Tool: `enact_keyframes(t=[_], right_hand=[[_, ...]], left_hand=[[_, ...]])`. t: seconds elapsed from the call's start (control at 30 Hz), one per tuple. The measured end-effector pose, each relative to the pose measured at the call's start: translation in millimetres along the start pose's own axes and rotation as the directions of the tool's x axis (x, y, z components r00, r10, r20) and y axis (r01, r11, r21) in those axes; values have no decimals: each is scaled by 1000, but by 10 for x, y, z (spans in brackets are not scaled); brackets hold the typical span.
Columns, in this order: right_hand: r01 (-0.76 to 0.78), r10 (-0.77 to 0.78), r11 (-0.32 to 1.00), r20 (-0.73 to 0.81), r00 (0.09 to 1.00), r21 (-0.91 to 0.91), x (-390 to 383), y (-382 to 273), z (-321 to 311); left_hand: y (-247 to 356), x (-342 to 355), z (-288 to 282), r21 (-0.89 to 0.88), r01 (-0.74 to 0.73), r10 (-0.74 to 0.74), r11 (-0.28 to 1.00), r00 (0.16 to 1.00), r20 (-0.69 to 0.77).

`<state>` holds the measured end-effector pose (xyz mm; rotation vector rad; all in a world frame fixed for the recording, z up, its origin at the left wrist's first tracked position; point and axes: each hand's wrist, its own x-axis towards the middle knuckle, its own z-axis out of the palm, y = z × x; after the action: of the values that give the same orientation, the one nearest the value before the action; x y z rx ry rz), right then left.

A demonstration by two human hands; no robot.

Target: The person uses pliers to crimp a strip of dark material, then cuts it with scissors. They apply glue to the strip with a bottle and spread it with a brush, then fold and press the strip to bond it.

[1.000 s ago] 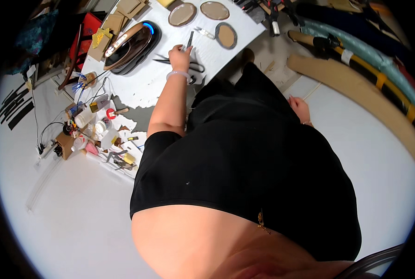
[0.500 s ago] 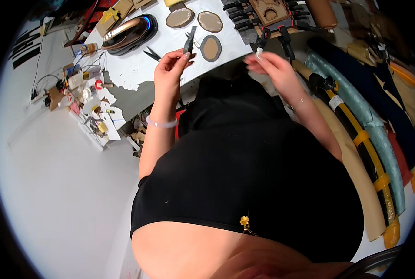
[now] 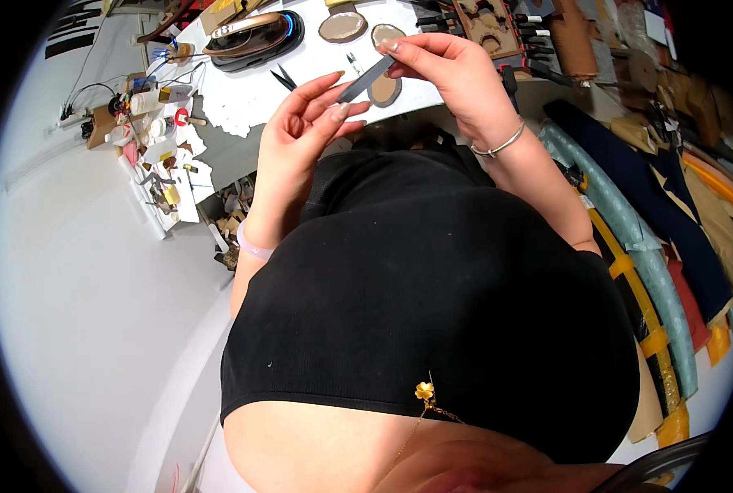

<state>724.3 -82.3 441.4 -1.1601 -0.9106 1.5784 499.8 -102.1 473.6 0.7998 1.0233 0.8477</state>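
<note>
A narrow dark grey strip (image 3: 366,80), flat and slightly shiny, stretches slantwise between my hands above the front edge of the white table (image 3: 231,103). My right hand (image 3: 457,78) pinches its upper end between thumb and fingertips. At the lower end, my left hand (image 3: 296,127) has thumb and fingers closed about the strip. Behind it lies a brown oval piece with a grey border (image 3: 385,92), partly covered. Farther back are a pale-edged oval (image 3: 343,28) and another oval (image 3: 385,34), partly behind my right hand.
An iron-like device with a blue light (image 3: 255,37) stands at the back left, with dark pointed tweezers or scissors (image 3: 283,78) near it. Clamps (image 3: 535,37) surround a brown wooden form (image 3: 488,29) at the back right. Rolls of material (image 3: 621,185) lean at the right; bottles (image 3: 146,101) crowd the left.
My right hand has come left and taken the strip's upper end. The strip, held before by my left hand alone, is now drawn out slantwise between both. The view has shifted slightly.
</note>
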Motion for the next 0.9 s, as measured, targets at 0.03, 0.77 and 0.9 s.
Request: enact_keyframes(t=[0.03, 0.77, 0.9], right_hand=[[-5, 5, 1000, -11, 1000, -2, -14, -21, 7], [47, -44, 993, -29, 999, 105, -354, -228, -237], [41, -35, 996, -71, 997, 83, -374, -246, -349]], left_hand=[[19, 13, -15, -23, 60, -60, 998, 998, 19], [112, -260, 354, 18, 45, -46, 999, 998, 45], [130, -299, 431, 31, 5, -7, 1000, 996, 86]])
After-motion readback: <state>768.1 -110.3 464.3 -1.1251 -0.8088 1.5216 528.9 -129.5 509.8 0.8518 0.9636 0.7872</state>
